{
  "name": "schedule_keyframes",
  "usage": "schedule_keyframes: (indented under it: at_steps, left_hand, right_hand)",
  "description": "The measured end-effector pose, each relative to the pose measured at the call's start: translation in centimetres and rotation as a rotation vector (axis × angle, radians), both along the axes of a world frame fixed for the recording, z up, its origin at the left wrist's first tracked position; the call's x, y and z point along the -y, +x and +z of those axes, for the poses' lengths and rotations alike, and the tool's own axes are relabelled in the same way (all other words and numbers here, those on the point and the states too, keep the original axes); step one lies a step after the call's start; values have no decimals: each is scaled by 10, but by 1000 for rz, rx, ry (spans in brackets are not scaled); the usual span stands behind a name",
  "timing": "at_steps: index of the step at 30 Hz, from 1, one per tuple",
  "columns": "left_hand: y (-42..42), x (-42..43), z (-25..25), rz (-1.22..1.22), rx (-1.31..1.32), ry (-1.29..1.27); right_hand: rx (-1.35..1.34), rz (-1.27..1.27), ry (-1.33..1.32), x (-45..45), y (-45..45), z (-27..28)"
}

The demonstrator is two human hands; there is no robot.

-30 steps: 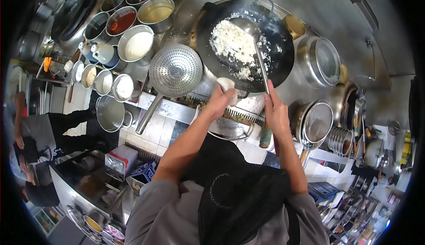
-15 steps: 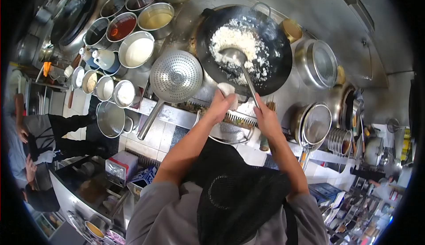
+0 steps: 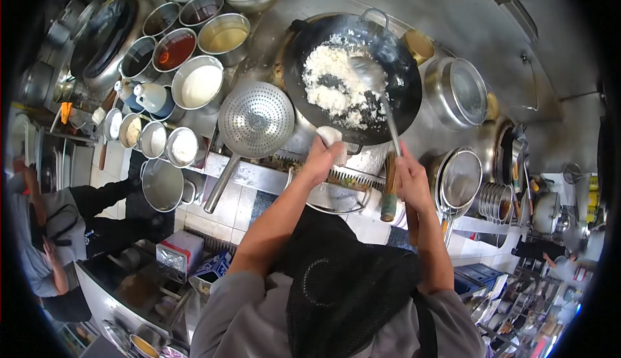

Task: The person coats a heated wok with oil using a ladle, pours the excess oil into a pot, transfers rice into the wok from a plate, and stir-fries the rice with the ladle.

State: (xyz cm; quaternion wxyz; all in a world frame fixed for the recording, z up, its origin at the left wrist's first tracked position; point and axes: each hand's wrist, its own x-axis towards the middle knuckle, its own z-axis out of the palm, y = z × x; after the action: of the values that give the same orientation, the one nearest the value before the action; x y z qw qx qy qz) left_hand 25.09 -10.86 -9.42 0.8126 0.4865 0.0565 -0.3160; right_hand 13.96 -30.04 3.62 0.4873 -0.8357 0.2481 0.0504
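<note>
White rice-like food (image 3: 333,79) lies in a large black wok (image 3: 404,92). My left hand (image 3: 321,162) is closed on a whitish cloth (image 3: 330,136) at the wok's near edge, beside its small handle. My right hand (image 3: 411,180) grips the handle of a long metal ladle (image 3: 392,123). The ladle's bowl, blurred, is over the right part of the food. Just left of my right hand, a bamboo brush (image 3: 389,196) with a green-wrapped section stands at the stove's front edge.
A perforated strainer (image 3: 256,120) rests left of the wok. Metal pots of sauces and a white powder pot (image 3: 202,85) stand farther left. Stacked sieves (image 3: 461,178) and a metal pot (image 3: 453,92) are at the right. Another person (image 3: 55,228) is at the far left.
The ladle's bowl has swung from the near-left part of the wok to its right side, and my right hand has moved right. My left hand stays on the cloth. The view has shifted slightly.
</note>
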Motion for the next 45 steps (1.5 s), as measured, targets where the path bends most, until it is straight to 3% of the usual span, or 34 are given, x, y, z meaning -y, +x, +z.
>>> schedule_keyframes:
  at_steps: [2,4,6,8,9,11,13,16,17,22,23,25,27,30,33,36,40,42,45]
  left_hand:
    - [-1,-1,5,35,4,29]
    - [0,0,-2,19,-19,7]
    - [0,0,0,-11,-60,24]
    - [-4,1,2,-14,-63,12]
    - [-4,0,3,-8,-62,-6]
    - [1,-2,5,-1,-55,-26]
    - [-1,-1,3,-3,-39,-52]
    - [-2,0,-3,10,-46,-15]
    - [-4,0,1,7,-54,-14]
    - [-4,0,-6,29,18,13]
    - [-3,0,-6,27,21,-1]
    - [1,0,-2,22,1,11]
    - [1,2,3,1,-16,14]
    - [4,0,8,-13,-64,14]
    - [3,-4,4,-61,-24,-62]
    - [4,-3,17,-27,7,54]
    - [5,1,14,-52,-36,86]
    - [6,1,9,-58,-29,70]
    - [1,-6,8,-52,-39,-10]
  right_hand:
    - [21,-136,71,9,16,-9]
    - [149,-140,-294,37,58,-47]
    - [134,-198,150,33,97,-53]
    - [-102,-124,66,-9,118,-32]
    - [-98,-127,72,-6,112,-46]
    - [242,261,-357,4,88,-83]
    - [107,412,-536,31,47,-75]
    - [-215,550,-898,58,12,-3]
    - [-122,550,-943,75,0,8]
    - [-123,534,-969,59,-28,147]
    - [-69,538,-885,61,-36,153]
    - [-107,543,-858,55,-29,139]
    - [-244,439,-826,47,-10,67]
    - [-125,403,-801,55,9,43]
    - [-114,463,-808,56,3,139]
    - [-250,562,-943,69,-13,156]
    - [-274,476,-1020,82,28,36]
    - [-29,371,-804,85,34,11]
    - [-80,409,-903,79,16,104]
